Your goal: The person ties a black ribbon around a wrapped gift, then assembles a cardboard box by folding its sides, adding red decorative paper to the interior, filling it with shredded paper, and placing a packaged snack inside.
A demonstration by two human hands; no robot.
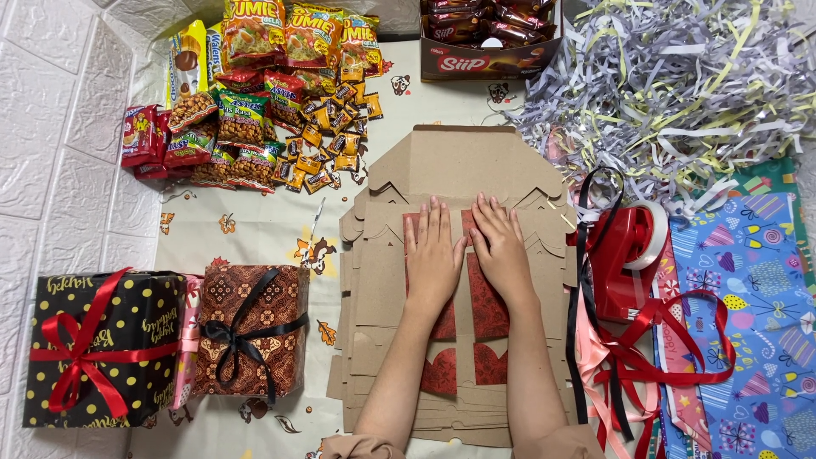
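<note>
Now pressing down side by side, fingers spread flat and palms lowered: left hand [432, 259] and right hand [500, 246] resting on a flattened brown cardboard box [463, 161] lying in the middle of the patterned cloth [246, 225]; pinching nothing, gripping nothing, thumbs nearly touching; likely holding the flaps down, judging by the flat palms; showing red panels [487, 306] between and below the wrists, four patches countable, printed with a dark pattern; seeming to lie on more flat cardboard, edges stepping out at the left, number not countable.

Sitting just right of the cardboard: one red tape dispenser [625, 255] with a pale roll, close to the right hand; trailing around it, loose ribbons [633, 365] in red, black and pink, tangled, not countable; lying beneath them, blue patterned wrapping paper [756, 323].

Standing well left: two wrapped gifts touching, a black dotted one with a red bow [98, 348] and a brown batik one with a black bow [251, 331].

Heaping at the far edge: snack packets [255, 93], too many to count; one open carton of bars [489, 38]; a pile of shredded paper [680, 85].
</note>
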